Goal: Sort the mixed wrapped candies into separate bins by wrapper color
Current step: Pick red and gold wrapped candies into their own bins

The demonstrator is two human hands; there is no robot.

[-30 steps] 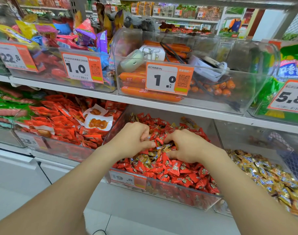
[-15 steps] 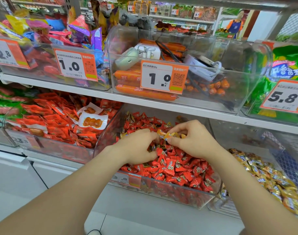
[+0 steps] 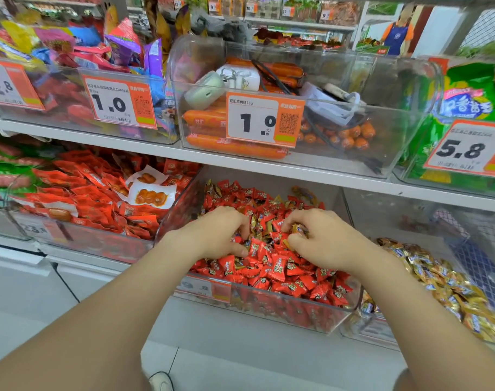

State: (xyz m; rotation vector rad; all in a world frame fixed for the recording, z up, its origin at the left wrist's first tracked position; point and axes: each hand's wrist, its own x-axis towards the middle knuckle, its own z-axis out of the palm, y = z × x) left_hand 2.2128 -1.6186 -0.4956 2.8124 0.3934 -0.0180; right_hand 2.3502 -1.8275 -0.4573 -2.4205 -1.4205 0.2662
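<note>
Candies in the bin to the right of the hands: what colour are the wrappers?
Candies: gold with blue marks, head view.

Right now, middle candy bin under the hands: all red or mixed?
Mixed: gold-wrapped candies lie among the red candies in the clear bin, between left hand and right hand; the right pinches one.

Both forearms are bare, uncovered from the lower edge of the frame up to the wrists, slim and smooth in outline. The left hand [image 3: 216, 235] and the right hand [image 3: 323, 242] are bare as well, with slender fingers; the nails are too small to judge. Low between the arms shows the rounded toe of a pale shoe [image 3: 159, 381], whitish on top with a darker rim along its edge.
</note>
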